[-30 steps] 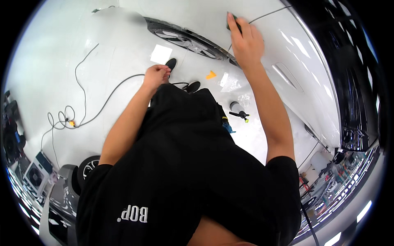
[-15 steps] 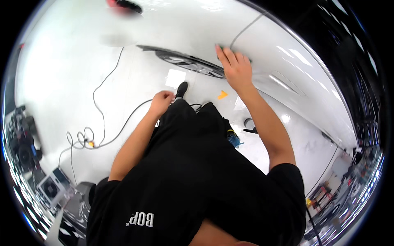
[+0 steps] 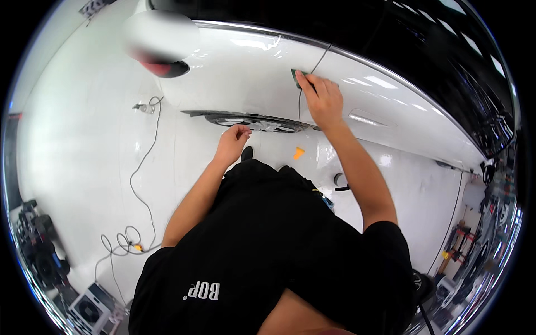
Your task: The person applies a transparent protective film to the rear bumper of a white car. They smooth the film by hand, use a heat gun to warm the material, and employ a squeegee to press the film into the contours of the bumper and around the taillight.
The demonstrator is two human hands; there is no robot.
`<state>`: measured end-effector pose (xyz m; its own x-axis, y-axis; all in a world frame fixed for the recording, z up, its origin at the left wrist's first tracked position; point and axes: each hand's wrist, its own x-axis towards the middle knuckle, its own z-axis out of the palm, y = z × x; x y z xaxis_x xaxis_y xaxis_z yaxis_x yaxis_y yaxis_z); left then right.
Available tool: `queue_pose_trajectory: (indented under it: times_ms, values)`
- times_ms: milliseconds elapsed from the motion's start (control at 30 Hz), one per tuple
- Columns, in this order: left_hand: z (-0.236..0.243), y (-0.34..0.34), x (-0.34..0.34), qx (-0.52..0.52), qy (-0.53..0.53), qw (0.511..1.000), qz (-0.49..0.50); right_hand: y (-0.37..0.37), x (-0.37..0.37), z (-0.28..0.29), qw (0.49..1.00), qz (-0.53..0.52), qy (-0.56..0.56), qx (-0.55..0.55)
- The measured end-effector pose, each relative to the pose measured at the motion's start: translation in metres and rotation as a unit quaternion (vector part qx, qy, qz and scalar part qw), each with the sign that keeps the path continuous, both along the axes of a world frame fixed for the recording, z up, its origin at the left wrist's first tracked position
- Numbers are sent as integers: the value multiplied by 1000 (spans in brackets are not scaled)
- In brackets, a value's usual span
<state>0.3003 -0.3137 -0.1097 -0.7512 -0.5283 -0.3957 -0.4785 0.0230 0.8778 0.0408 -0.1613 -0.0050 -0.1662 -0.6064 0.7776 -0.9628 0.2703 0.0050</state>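
Note:
The glossy white side of a car (image 3: 240,72) fills the upper middle, with dark glass above it. My right hand (image 3: 325,103) is closed on a flat green squeegee (image 3: 295,77), held at the panel close to a thin seam between two body sections. Only the squeegee's left end shows past my fingers. To the right of that hand lies a door handle (image 3: 365,119). My left hand (image 3: 231,145) hovers in front of the car's wheel (image 3: 268,123), thumb and fingertips pinched together. Whatever they may hold is too small to make out.
A blurred white shape with a red and black end (image 3: 159,42) intrudes at upper left. A looping cable (image 3: 133,178) runs over the pale floor. A yellow piece (image 3: 299,152) lies below the car. Dark equipment (image 3: 43,240) and a fan unit (image 3: 89,310) stand at left.
The view has tilted up, bringing more of the dark glass in. My left hand has moved forward to before the wheel. My right hand has tilted, and more of the squeegee shows.

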Motion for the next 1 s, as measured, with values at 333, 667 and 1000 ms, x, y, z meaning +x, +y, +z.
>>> queue_pose_trajectory:
  times_ms: [333,667,1000]
  values:
    - [-13,-43,-45,25,31,987,-154,-38,-45,33,996,-61,34,60]
    - [-53,-65,-43,23,4,978,-205,-40,-36,39,992,-75,-17,95]
    - [-24,-84,-37,14,-4,969,-246,-25,-56,41,993,-38,30,106]
